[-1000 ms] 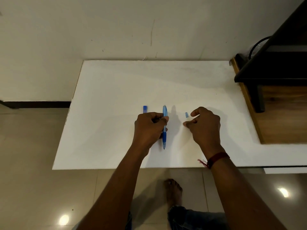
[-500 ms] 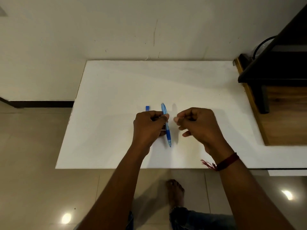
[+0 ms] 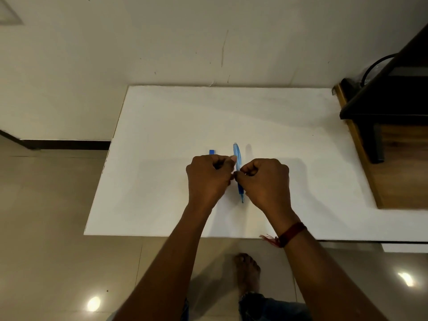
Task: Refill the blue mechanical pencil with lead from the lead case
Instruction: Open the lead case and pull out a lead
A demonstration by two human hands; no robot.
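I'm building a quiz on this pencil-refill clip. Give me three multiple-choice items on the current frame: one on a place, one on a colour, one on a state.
1. Where is the small blue piece?
A. on the white table, beyond the left hand
B. on the floor
C. on the wooden shelf

2. What colour is the band on the right wrist?
A. green
B. dark red
C. yellow

3. How is the pencil held?
A. lying free on the table
B. by the right hand alone
C. with both hands on it

Key: A, it lies on the table just past the left hand; B, the wristband is dark red; C, the left and right hand meet at the pencil.
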